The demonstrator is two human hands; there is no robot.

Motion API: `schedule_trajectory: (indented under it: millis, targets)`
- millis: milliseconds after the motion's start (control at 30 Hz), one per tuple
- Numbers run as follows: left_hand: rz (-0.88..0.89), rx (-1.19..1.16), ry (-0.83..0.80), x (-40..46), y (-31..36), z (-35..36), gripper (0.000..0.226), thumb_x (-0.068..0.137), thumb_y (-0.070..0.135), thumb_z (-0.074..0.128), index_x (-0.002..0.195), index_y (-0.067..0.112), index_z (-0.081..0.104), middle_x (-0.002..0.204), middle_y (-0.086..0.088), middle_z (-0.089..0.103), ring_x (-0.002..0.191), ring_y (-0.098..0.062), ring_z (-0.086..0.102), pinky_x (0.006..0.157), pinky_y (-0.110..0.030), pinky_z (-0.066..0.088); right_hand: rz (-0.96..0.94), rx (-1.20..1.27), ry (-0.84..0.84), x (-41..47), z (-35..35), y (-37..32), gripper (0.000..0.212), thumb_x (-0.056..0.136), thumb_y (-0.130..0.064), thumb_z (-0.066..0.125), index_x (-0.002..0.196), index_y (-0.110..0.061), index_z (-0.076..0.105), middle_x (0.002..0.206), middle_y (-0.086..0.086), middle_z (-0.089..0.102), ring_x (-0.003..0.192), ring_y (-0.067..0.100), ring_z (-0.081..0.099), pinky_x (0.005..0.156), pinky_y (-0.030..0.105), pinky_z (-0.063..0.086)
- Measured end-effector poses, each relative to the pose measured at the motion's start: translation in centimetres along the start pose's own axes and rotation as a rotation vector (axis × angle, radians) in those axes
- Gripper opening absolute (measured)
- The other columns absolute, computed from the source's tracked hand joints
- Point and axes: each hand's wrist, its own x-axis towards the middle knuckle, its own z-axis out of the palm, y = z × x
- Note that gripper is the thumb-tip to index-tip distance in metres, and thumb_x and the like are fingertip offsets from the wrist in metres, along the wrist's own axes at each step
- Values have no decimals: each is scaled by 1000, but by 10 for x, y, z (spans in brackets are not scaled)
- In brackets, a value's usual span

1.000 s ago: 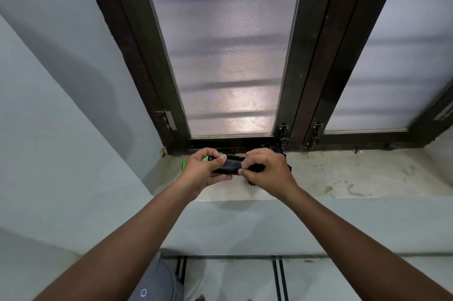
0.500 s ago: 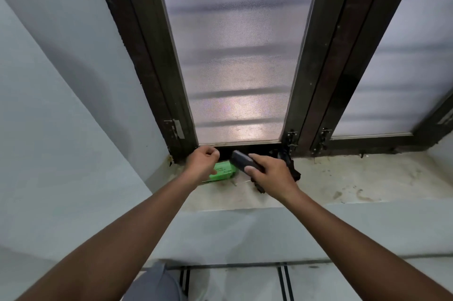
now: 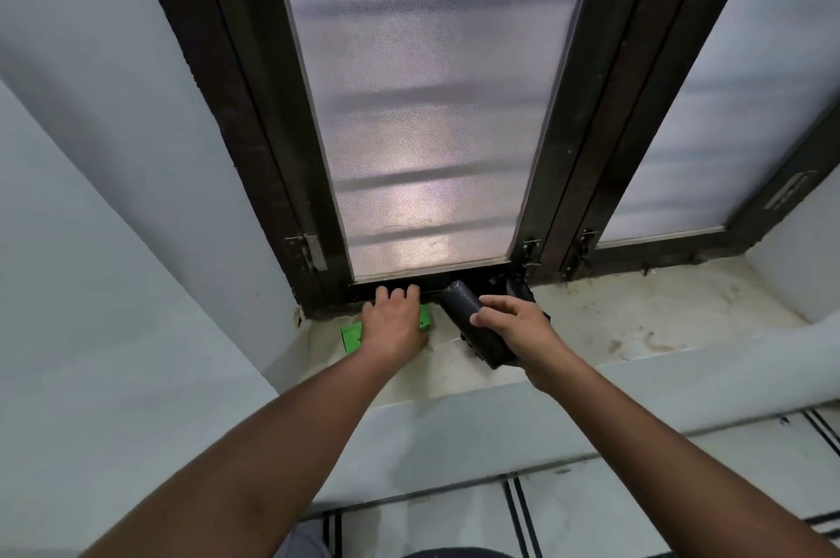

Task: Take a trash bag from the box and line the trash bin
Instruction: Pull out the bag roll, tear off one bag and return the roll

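head view: the left hand (image 3: pixel 394 321) lies palm down on the green box (image 3: pixel 352 337), which sits on the sill (image 3: pixel 636 321) at its left end, just in front of the dark window frame (image 3: pixel 236 112); its fingers are close together and bent over the box's far edge, so most of the box is hidden and only its green corners show on either side of the hand. the right hand (image 3: pixel 522 330) holds a black roll (image 3: pixel 472 321) of bags, fingers curled over its top and the thumb under it; the roll is tilted, its far end pointing up and left toward the frame, its near end low by the wrist. the roll is just right of the box, and i cannot tell whether it touches the sill. frosted glass (image 3: pixel 422 102) fills the window above. the sill is stained on its right side.
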Motion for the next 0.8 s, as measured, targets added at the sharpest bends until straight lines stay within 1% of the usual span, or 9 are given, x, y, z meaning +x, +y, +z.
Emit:
schedule_trajectory:
  millis: [67,167,300,400,467,567,633,700,800]
  targets:
    - [7,-31,15,1,-1,1,58,88,48,62,135,21,43,130,-4,58,122,-31,45,93,-45,42,53,-4,2,-1,0,0,37,80,-16,80,112,-31,69,112,8,75,104,33,73,95,53,57]
    - [-17,-201,64,-7,-4,-2,48,88,47,56,129,24,47,123,0,60,118,-28,45,93,-45,39,98,-13,-47,-3,1,-2,52,74,-15,77,124,-25,70,115,10,74,106,34,71,92,45,57]
    - [11,-419,112,-23,-15,-16,34,93,40,55,125,29,50,106,4,46,102,-23,45,96,-44,44,119,34,-110,-9,8,-7,41,80,-7,68,114,-27,77,116,15,74,108,35,68,85,40,54]
    - [-2,-587,128,-24,-32,-11,23,92,46,53,112,38,54,105,0,52,94,-23,55,85,-41,53,107,38,-158,-11,15,-12,42,82,-4,67,116,-27,76,117,13,74,104,29,67,81,36,52]
    - [-26,-733,180,-22,-40,-6,16,94,43,53,103,31,59,98,-2,58,88,-21,58,77,-37,52,73,15,-160,-12,23,-16,43,82,-2,69,118,-25,75,116,11,75,100,26,68,77,34,53]
    - [-81,-948,315,-25,-45,-7,25,99,33,57,86,14,67,83,-4,64,78,-20,60,69,-41,49,-18,-63,-163,-15,34,-25,41,84,-1,71,119,-24,73,113,6,76,100,25,70,82,36,57]
    - [-133,-1028,342,-28,-47,-11,21,99,32,60,88,18,71,84,-1,69,81,-19,65,70,-38,51,-108,-156,-189,-20,39,-35,38,87,-2,71,118,-24,73,106,1,77,92,20,71,77,30,57]
    - [-171,-1102,347,-31,-50,-12,6,97,32,66,99,27,65,91,9,70,87,-11,67,71,-30,52,-190,-269,-207,-25,44,-49,37,87,-5,70,116,-29,73,99,-6,77,83,12,70,71,23,55]
    - [-147,-1117,355,-33,-56,-12,21,96,25,67,108,33,52,100,14,65,93,-6,66,73,-27,56,-278,-452,-199,-28,54,-66,42,84,-11,72,117,-37,73,99,-12,77,78,4,69,68,19,52]
